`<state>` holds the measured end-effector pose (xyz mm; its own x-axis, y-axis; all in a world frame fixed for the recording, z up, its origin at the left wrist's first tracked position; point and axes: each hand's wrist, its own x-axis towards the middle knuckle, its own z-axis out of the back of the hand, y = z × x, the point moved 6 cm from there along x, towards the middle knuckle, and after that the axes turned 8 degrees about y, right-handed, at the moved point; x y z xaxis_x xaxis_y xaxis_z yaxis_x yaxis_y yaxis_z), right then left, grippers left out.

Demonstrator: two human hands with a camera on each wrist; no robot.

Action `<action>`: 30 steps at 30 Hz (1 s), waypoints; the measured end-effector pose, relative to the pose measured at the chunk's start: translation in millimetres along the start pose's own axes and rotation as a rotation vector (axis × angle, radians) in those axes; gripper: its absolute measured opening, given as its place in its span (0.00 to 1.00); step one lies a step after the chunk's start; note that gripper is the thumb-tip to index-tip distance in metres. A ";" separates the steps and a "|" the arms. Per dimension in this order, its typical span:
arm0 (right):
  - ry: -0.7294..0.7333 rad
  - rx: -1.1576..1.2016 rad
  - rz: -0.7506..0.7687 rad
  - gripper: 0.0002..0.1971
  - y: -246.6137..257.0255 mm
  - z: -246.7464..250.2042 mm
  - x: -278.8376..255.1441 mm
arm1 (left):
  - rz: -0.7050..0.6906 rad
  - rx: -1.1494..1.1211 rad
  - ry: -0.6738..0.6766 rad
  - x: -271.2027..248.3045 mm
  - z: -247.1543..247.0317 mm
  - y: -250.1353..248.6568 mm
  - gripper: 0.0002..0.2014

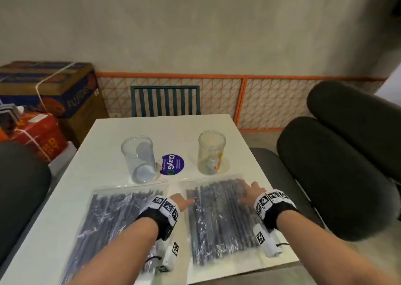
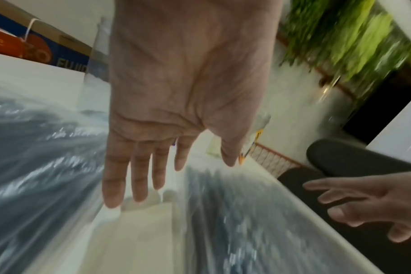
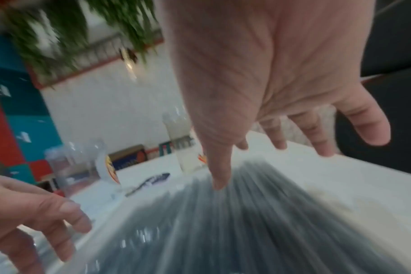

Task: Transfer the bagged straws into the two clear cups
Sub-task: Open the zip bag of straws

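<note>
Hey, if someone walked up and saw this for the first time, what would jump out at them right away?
Two clear bags packed with dark straws lie side by side at the near edge of the white table, the left bag and the right bag. The right hand is spread over the right bag, while the left hand reaches over the gap between them. Behind stand two empty clear cups, left and right, with a purple sticker between.

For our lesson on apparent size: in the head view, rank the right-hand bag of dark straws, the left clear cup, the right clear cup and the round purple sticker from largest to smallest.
1. Right-hand clear plastic bag of dark straws, largest.
2. Left clear plastic cup and right clear plastic cup: look alike, so unranked.
3. Round purple sticker, smallest.
</note>
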<state>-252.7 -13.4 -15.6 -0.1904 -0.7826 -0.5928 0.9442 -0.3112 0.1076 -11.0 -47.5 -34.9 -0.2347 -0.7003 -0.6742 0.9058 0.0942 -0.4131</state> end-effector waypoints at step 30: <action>-0.371 1.259 0.534 0.13 -1.8 65.9 -48.3 | -0.428 -0.423 -0.956 -109.7 69.0 -69.9 0.38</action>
<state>-262.8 -10.6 65.5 -0.1370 -0.9899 -0.0356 0.0943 -0.0488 0.9943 -24.2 -26.2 110.1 0.0337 -0.9695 0.2427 0.5809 -0.1786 -0.7942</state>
